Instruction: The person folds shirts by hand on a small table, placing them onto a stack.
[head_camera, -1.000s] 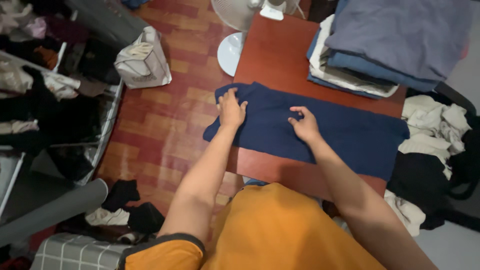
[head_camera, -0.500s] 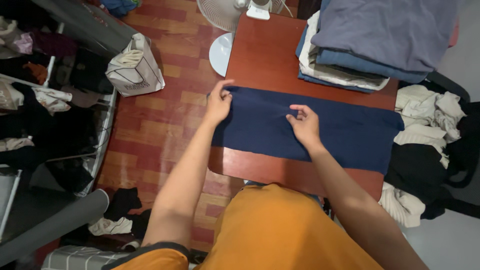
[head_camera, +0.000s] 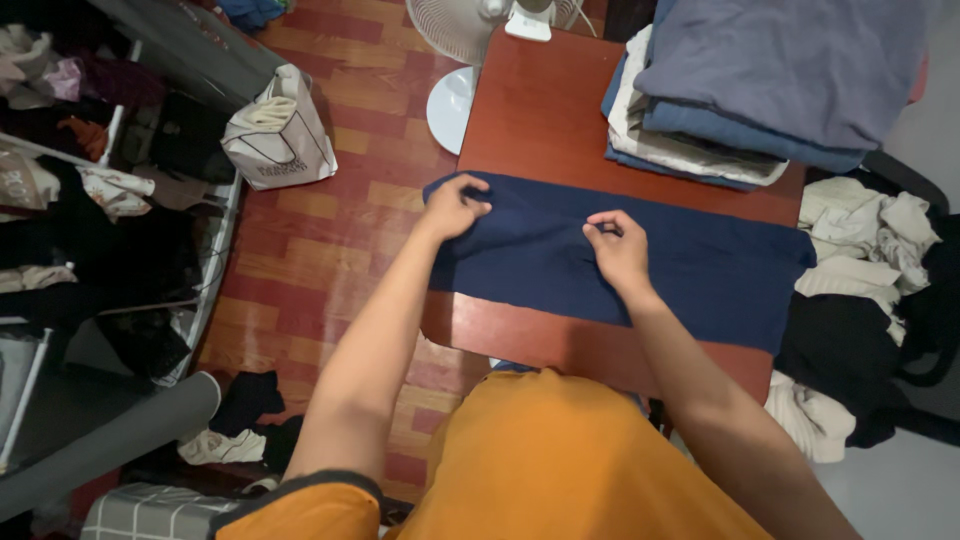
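A: So, where does the navy cloth (head_camera: 690, 265) sit against the edges?

B: It lies flat across the red-brown table (head_camera: 535, 110), its long axis running from the table's left edge to its right edge. The left end reaches just past the left edge, over the tiled floor (head_camera: 330, 230). The right end hangs a little over the right edge, next to a heap of white and black clothes (head_camera: 860, 260).

A: Any open room around it?

B: Bare tabletop lies beyond the cloth, up to the white fan (head_camera: 470, 40) at the far-left corner, and a bare strip runs between the cloth and the near edge. The far-right corner is taken by a stack of folded clothes (head_camera: 750, 90) in grey, blue and white; its lower edge comes close to the cloth's far edge.

A: And the fingers?

B: The left hand (head_camera: 452, 208) is at the cloth's far-left corner, fingers curled nearly closed, pinching the fabric there. The right hand (head_camera: 618, 250) is near the middle of the cloth, close to its far edge, thumb and fingertips drawn together in a pinch on a small fold. The 2 hands are apart along the long axis.

A: What's off to the left?

B: A white tote bag (head_camera: 280, 130) stands on the floor, with a rack of clothes (head_camera: 90, 200) beyond it
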